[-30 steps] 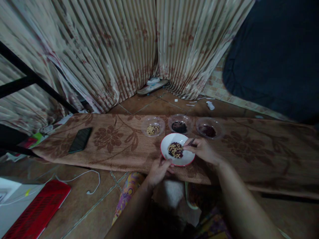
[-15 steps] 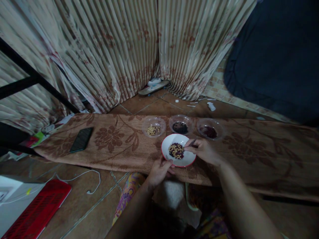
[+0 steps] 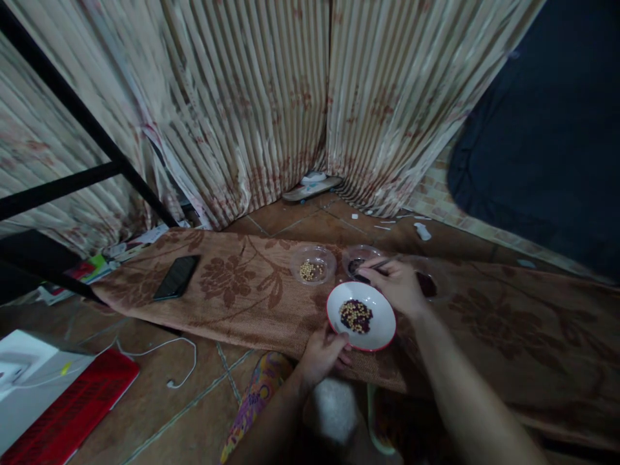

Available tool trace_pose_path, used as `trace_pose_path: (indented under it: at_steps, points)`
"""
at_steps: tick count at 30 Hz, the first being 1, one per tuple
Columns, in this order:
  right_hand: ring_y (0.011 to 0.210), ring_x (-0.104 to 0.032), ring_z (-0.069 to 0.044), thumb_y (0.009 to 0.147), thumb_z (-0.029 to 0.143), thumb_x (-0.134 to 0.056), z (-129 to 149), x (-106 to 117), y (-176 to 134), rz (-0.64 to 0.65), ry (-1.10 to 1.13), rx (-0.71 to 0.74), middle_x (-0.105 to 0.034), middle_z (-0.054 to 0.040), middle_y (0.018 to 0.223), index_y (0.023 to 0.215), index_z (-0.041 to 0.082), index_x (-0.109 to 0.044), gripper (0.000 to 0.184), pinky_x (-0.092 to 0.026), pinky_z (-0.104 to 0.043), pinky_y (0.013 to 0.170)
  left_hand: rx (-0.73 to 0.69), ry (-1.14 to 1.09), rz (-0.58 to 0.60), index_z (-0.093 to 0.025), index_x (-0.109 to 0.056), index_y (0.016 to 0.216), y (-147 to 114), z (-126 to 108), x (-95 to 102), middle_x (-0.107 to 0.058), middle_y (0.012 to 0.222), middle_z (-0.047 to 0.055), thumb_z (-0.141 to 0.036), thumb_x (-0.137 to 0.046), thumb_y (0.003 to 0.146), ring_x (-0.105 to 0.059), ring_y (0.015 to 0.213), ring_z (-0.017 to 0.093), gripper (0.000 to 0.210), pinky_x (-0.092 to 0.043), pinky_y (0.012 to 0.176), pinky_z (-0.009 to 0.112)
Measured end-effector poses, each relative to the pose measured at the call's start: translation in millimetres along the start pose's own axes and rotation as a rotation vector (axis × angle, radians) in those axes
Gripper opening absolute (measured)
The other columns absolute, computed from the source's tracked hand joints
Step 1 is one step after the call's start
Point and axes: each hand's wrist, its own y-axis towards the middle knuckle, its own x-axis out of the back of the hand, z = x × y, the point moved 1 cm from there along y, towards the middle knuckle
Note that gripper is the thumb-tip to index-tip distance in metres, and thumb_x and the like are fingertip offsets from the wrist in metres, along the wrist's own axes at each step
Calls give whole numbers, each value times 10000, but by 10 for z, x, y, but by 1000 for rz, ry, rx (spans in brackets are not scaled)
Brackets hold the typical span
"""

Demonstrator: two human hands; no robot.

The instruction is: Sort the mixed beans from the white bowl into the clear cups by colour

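Observation:
My left hand (image 3: 323, 355) grips the near left rim of a red-rimmed white bowl (image 3: 382, 318). Inside the bowl lies a mix of yellow and dark red beans (image 3: 356, 316). My right hand (image 3: 400, 287) pinches a slim dark tool (image 3: 383, 263), probably tweezers, over the middle clear plastic cup (image 3: 362, 249), which contains black beans. Left of it, another clear cup (image 3: 323, 256) contains yellow beans (image 3: 310, 271). Partly behind my right hand is a third cup with dark red beans (image 3: 427, 284). The tool's tips are hidden by my fingers.
A brown flowered cloth (image 3: 252, 303) covers the long bench. On its left lies a dark phone (image 3: 177, 278). Beyond it are striped curtains (image 3: 261, 116) and a skateboard (image 3: 312, 189) on the tiled floor. A red and white box (image 3: 92, 400) and white cable (image 3: 194, 361) are at lower left.
My right hand has moved from inside the bowl up to the middle cup. My left hand still holds the bowl's rim. The whole view has shifted slightly.

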Motion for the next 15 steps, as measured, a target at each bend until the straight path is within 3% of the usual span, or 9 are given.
trace_pose_path:
  at_steps: [4,7,10,15]
  points:
    - [604,-587,-147,699,398,-665,53,-338,288,15,36,73,-677,-36,704,740,167,-661,234,-444,-260,556,-14,-16,-3,-132,-503,1024,0,4,-7,-624,735,35,-494,-578,736,-566,441,96,468,-398,367,171]
    - [614,-592,-155,707,415,-649,-5,-440,342,-8,25,78,-674,-39,698,755,163,-656,257,-445,-261,554,-2,-34,8,-141,-478,1063,7,10,-13,-619,735,25,-500,-590,728,-564,432,93,504,-393,361,166]
    - [623,-591,-158,709,422,-646,-68,-340,244,-66,4,93,-677,-51,732,751,164,-659,262,-444,-264,554,11,-29,19,-145,-469,1080,18,16,-15,-627,749,30,-495,-592,732,-571,444,94,509,-396,362,162]
    - [523,-540,-144,718,446,-646,-119,13,-155,-111,-76,-10,-647,-41,633,786,162,-678,294,-411,-254,476,-4,-27,-1,-144,-490,1016,22,20,-15,-631,730,29,-502,-601,728,-572,446,92,473,-405,367,161]
